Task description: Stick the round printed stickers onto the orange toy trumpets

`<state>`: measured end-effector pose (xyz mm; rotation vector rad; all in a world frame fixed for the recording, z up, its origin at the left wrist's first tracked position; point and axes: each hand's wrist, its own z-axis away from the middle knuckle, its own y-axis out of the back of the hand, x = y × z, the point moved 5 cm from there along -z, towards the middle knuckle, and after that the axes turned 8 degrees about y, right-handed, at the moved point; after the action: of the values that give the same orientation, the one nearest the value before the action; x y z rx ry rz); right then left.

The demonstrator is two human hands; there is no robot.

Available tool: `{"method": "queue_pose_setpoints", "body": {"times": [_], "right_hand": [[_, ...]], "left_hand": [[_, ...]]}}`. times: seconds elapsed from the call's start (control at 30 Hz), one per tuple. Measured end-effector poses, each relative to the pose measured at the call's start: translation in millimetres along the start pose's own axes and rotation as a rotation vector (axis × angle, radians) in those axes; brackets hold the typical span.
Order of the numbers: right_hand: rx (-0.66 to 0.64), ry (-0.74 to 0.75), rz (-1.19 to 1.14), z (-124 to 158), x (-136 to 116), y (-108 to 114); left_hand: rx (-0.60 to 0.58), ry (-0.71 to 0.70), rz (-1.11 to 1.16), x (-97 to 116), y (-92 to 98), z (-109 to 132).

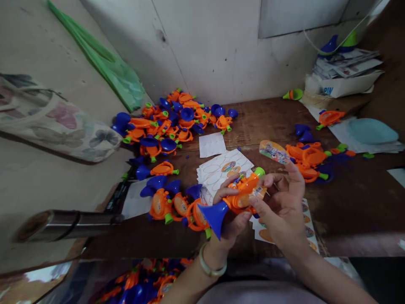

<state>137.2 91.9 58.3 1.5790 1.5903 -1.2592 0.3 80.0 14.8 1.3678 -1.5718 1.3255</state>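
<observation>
My left hand [229, 223] grips an orange toy horn [242, 198] with a blue flared bell and a green mouthpiece. My right hand [281, 202] is at the horn's body, its thumb and fingers pressing a small printed label [257, 194] against the orange plastic. A long printed sticker [274, 152] sits at the raised fingertips of that hand. Several similar horns [161, 207] lie just left of my hands, and a sheet of round stickers [262, 232] lies partly under my right hand.
A large heap of horns [171, 122] lies at the wall corner of the wooden table [357, 198], with another heap [306, 156] to the right. Sticker sheets [221, 171] lie near my hands. A metal tube [66, 226] juts in at left, and more horns [142, 283] lie below the table edge.
</observation>
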Motion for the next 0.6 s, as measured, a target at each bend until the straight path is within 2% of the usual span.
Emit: {"method": "queue_pose_setpoints", "body": {"times": [0.6], "right_hand": [[-0.057, 0.029, 0.040, 0.5, -2.8, 2.6]], "left_hand": [[-0.004, -0.024, -0.058, 12.4, -4.4, -5.3]]}}
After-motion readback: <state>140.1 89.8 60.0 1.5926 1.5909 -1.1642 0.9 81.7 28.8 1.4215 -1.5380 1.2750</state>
